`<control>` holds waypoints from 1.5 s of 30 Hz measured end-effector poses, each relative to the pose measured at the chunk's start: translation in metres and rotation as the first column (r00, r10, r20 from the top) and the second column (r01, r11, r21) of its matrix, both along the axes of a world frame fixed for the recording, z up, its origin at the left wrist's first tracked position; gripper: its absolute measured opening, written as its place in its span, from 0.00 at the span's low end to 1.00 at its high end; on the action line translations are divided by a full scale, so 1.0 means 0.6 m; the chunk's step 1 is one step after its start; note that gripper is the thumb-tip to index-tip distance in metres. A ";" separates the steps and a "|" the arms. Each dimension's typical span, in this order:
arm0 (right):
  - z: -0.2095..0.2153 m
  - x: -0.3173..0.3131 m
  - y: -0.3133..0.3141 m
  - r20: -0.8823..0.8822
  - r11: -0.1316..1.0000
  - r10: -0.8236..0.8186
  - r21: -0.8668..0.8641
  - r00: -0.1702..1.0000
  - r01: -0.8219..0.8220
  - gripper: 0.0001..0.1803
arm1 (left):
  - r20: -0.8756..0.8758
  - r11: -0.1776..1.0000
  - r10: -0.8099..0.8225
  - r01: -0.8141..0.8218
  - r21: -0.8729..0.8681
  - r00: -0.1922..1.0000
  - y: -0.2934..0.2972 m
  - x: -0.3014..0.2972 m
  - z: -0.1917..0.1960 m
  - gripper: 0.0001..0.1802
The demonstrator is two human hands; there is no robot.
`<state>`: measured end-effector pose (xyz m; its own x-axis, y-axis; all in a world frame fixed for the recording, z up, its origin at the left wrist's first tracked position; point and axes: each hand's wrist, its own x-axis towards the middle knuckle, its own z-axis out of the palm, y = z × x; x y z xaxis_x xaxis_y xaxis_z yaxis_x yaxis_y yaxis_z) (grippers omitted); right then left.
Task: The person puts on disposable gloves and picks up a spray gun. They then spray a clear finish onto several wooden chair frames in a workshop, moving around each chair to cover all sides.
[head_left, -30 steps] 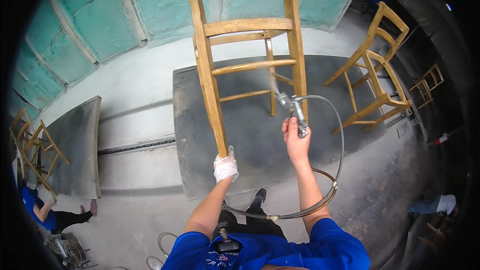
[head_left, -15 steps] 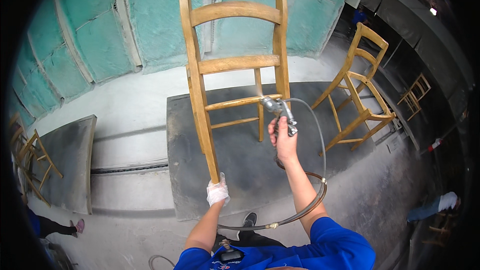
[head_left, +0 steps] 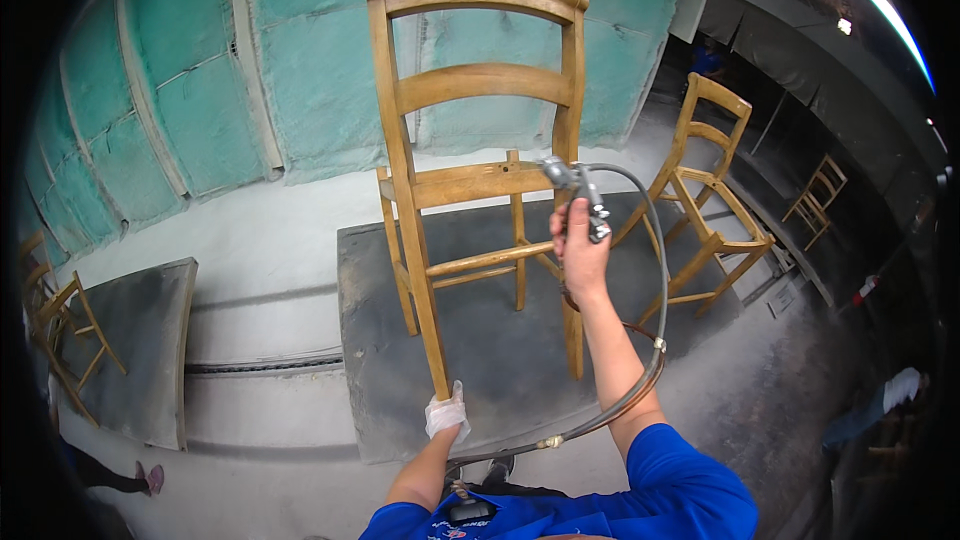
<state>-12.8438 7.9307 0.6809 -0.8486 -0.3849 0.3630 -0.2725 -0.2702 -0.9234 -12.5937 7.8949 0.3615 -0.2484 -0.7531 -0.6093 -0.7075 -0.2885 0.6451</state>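
A wooden chair frame (head_left: 480,87) with a curved slatted back stands in front of me, its back toward me. My left hand (head_left: 447,414), in a thin whitish glove, is closed round the foot of its near left leg. My bare right hand (head_left: 582,250) grips a metal spray gun (head_left: 572,178) by its handle. The gun's head is in front of the right end of the chair's lower back rail, close to the right post. A grey hose (head_left: 660,270) loops from the gun round the right of my forearm and down toward my waist.
A dark flat board (head_left: 500,365) lies under the chair. To the right is a seatless chair (head_left: 722,95), with another chair (head_left: 823,190) farther off. More chairs (head_left: 75,305) and a second board (head_left: 150,360) are left. A green-panelled wall (head_left: 320,70) rises behind. Another person's legs (head_left: 100,468) show lower left.
The spray gun has gone up from the stretcher to the lower back rail. Mist seen at its nozzle is now hard to make out. The chair sits lower in view; my left hand keeps its hold.
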 end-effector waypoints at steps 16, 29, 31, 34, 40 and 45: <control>0.139 0.127 0.009 -0.201 0.992 0.108 -0.046 0.974 -0.120 0.29 | -0.058 0.926 -0.150 0.160 0.342 0.987 0.015 0.018 -0.124 0.24; 0.156 0.086 0.077 0.112 0.861 -0.491 -0.087 0.864 0.501 0.31 | -0.220 0.722 -0.208 0.301 0.622 0.953 0.025 0.022 -0.371 0.27; 0.105 0.104 0.103 0.119 0.863 -0.495 -0.046 0.861 0.503 0.30 | -0.288 0.711 -0.178 0.325 0.623 0.941 0.035 0.029 -0.409 0.28; 0.009 0.155 0.151 0.259 0.812 -0.582 0.146 0.770 0.565 0.29 | -0.362 0.690 -0.150 0.359 0.628 0.920 0.038 0.049 -0.434 0.21; -0.174 0.251 0.265 0.499 0.700 -0.712 0.459 0.494 0.547 0.30 | -0.167 0.650 -0.202 0.259 0.714 0.965 0.036 0.041 -0.288 0.11; -0.312 0.277 0.365 0.523 0.601 -0.797 0.633 0.302 0.489 0.31 | -0.065 0.717 -0.161 0.162 0.678 0.985 0.053 0.026 -0.248 0.14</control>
<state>-12.6776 8.1496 0.4934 -0.7413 0.4685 -0.4805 0.5416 -0.0051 -0.8406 -12.5779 7.9265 0.2130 -0.3281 -0.0865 -0.9407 -0.7841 -0.5304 0.3223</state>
